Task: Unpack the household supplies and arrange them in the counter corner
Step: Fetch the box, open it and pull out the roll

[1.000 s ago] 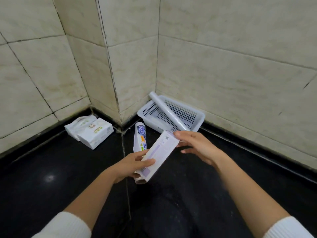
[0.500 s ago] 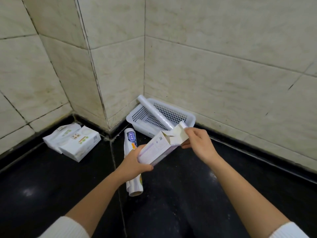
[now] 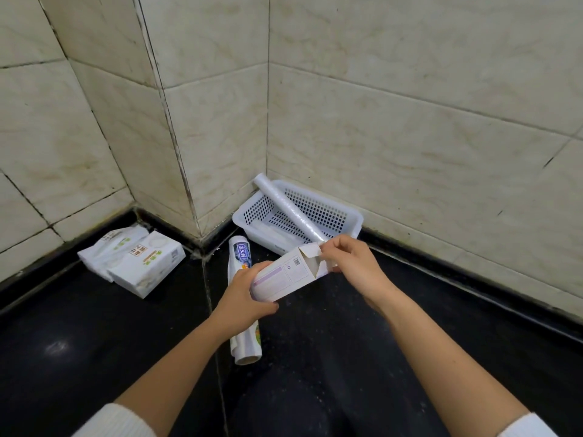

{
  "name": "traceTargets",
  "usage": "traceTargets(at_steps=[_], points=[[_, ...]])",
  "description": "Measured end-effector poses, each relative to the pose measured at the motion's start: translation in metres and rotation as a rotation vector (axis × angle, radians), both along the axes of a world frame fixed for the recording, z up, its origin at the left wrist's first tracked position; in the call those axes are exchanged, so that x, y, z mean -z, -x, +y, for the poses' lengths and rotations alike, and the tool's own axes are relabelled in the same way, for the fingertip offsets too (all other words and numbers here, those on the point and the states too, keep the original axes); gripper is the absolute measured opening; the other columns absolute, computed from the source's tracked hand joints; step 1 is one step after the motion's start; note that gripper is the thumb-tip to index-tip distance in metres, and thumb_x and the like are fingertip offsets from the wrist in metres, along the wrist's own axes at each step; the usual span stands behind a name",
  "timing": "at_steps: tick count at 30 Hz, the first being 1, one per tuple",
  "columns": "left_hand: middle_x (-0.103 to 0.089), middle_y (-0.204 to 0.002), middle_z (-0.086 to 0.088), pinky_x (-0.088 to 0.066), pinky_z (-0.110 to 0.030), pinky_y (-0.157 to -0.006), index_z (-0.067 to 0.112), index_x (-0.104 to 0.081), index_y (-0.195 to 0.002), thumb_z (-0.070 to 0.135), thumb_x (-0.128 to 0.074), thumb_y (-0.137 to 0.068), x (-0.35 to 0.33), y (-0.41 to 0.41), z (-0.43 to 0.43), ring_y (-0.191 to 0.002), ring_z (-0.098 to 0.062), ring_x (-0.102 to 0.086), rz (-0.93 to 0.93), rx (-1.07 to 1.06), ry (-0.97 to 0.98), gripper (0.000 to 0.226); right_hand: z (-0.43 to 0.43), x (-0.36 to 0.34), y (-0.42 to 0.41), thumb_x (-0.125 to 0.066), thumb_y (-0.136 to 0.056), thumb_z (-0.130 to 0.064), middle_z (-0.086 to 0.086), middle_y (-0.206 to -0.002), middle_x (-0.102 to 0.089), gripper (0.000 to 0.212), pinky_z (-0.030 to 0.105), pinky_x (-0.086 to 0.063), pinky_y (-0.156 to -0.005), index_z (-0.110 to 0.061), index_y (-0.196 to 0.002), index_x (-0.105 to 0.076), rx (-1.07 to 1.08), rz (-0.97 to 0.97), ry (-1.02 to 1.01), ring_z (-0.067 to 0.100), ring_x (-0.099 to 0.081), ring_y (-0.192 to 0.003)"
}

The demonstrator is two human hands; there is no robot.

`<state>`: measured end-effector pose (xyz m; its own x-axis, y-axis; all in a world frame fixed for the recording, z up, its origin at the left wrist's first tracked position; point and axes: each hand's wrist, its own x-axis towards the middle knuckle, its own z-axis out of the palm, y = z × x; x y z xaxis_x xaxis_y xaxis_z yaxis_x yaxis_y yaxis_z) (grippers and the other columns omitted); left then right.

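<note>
Carton [image 3: 280, 277], long axis toward basket [image 3: 353, 216], open end up-right: left hand [image 3: 244, 299] grips body, right hand [image 3: 350, 266] pinches flap; black counter [image 3: 94, 342].

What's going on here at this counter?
A person is opening a slim white carton: the left hand grips its body while the right hand pulls back the end flaps, which are already open. On the black counter lie two tissue packs and a labelled roll. A white perforated basket sits in the tiled corner with a clear roll propped across it.
</note>
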<state>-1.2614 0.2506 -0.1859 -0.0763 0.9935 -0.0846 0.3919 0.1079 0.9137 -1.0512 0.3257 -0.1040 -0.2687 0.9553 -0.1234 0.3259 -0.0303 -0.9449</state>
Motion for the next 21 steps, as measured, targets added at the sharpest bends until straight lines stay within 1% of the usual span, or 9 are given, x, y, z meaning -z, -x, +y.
traceTargets(at_steps=[2, 4, 7, 9, 11, 15, 16, 19, 21], points=[[-0.05, -0.115, 0.018, -0.045, -0.019, -0.082, 0.067, -0.043, -0.107, 0.026, -0.077, -0.061, -0.0001, 0.0021, 0.0008, -0.106, 0.003, -0.051, -0.028, -0.02, 0.013, 0.071, -0.0009, -0.0029, -0.0022, -0.063, -0.08, -0.007, 0.003, -0.089, -0.069, 0.006, 0.018, -0.049, -0.073, -0.005, -0.08, -0.069, 0.007, 0.052, -0.044, 0.004, -0.06, -0.078], [-0.053, -0.118, 0.015, -0.05, -0.029, -0.086, 0.065, -0.043, -0.109, 0.027, -0.078, -0.062, -0.0015, 0.0038, 0.0016, -0.109, -0.002, -0.052, -0.058, -0.038, 0.031, 0.07, -0.0024, -0.0041, -0.0045, -0.066, -0.076, 0.001, -0.003, -0.097, -0.068, 0.013, 0.011, -0.048, -0.07, -0.009, -0.072, -0.073, -0.009, 0.07, -0.097, 0.002, -0.061, -0.087], [-0.054, -0.118, 0.017, -0.053, -0.037, -0.09, 0.057, -0.046, -0.116, 0.026, -0.078, -0.062, -0.0041, 0.0029, 0.0025, -0.11, -0.005, -0.053, -0.064, -0.012, 0.044, 0.07, -0.0039, -0.0042, -0.0056, -0.07, -0.077, 0.002, 0.0, -0.112, -0.062, 0.018, 0.009, -0.046, -0.072, -0.013, -0.082, -0.078, -0.051, 0.034, -0.162, 0.005, -0.057, -0.101], [-0.055, -0.117, 0.018, -0.053, -0.038, -0.09, 0.052, -0.048, -0.119, 0.026, -0.078, -0.062, -0.0038, 0.0023, 0.0029, -0.11, -0.007, -0.054, -0.07, 0.001, 0.05, 0.07, -0.0042, -0.0046, -0.0056, -0.07, -0.079, -0.001, -0.001, -0.117, -0.059, 0.021, 0.013, -0.043, -0.078, -0.017, -0.091, -0.079, -0.056, -0.026, -0.197, 0.006, -0.055, -0.106], [-0.056, -0.116, 0.018, -0.052, -0.032, -0.088, 0.055, -0.048, -0.116, 0.026, -0.078, -0.061, -0.003, 0.0019, 0.0027, -0.11, -0.005, -0.054, -0.08, 0.009, 0.057, 0.069, -0.0054, -0.0056, -0.0062, -0.071, -0.079, -0.004, -0.004, -0.121, -0.057, 0.027, 0.017, -0.042, -0.084, -0.021, -0.098, -0.078, -0.051, -0.065, -0.238, 0.007, -0.053, -0.11], [-0.053, -0.112, 0.024, -0.043, -0.014, -0.075, 0.071, -0.044, -0.103, 0.025, -0.077, -0.06, -0.005, 0.0019, 0.002, -0.103, 0.012, -0.051, -0.055, 0.028, 0.058, 0.071, -0.0055, -0.0076, -0.0074, -0.072, -0.078, -0.012, -0.008, -0.124, -0.051, 0.034, 0.025, -0.035, -0.097, -0.028, -0.108, -0.073, -0.118, -0.137, -0.25, 0.007, -0.044, -0.118], [-0.052, -0.112, 0.024, -0.044, -0.015, -0.075, 0.073, -0.043, -0.102, 0.023, -0.077, -0.061, -0.0057, 0.002, 0.0025, -0.103, 0.014, -0.05, -0.051, 0.032, 0.057, 0.073, -0.0049, -0.0077, -0.0078, -0.074, -0.078, -0.018, -0.01, -0.124, -0.049, 0.033, 0.023, -0.033, -0.098, -0.029, -0.109, -0.072, -0.145, -0.149, -0.23, 0.005, -0.042, -0.119], [-0.05, -0.113, 0.02, -0.051, -0.027, -0.084, 0.07, -0.044, -0.106, 0.02, -0.075, -0.06, -0.0071, 0.0031, 0.0046, -0.106, 0.003, -0.052, -0.032, 0.028, 0.041, 0.074, -0.0028, -0.0063, -0.0094, -0.077, -0.075, -0.036, -0.017, -0.126, -0.043, 0.039, 0.015, -0.029, -0.093, -0.033, -0.113, -0.069, -0.203, -0.158, -0.168, -0.008, -0.035, -0.12], [-0.047, -0.114, 0.018, -0.051, -0.029, -0.086, 0.067, -0.046, -0.108, 0.018, -0.074, -0.059, -0.0078, 0.005, 0.0048, -0.106, 0.0, -0.052, -0.013, 0.022, 0.024, 0.075, -0.0018, -0.0049, -0.0102, -0.078, -0.073, -0.043, -0.018, -0.128, -0.041, 0.043, 0.013, -0.029, -0.093, -0.033, -0.114, -0.068, -0.217, -0.177, -0.154, -0.01, -0.033, -0.121]])
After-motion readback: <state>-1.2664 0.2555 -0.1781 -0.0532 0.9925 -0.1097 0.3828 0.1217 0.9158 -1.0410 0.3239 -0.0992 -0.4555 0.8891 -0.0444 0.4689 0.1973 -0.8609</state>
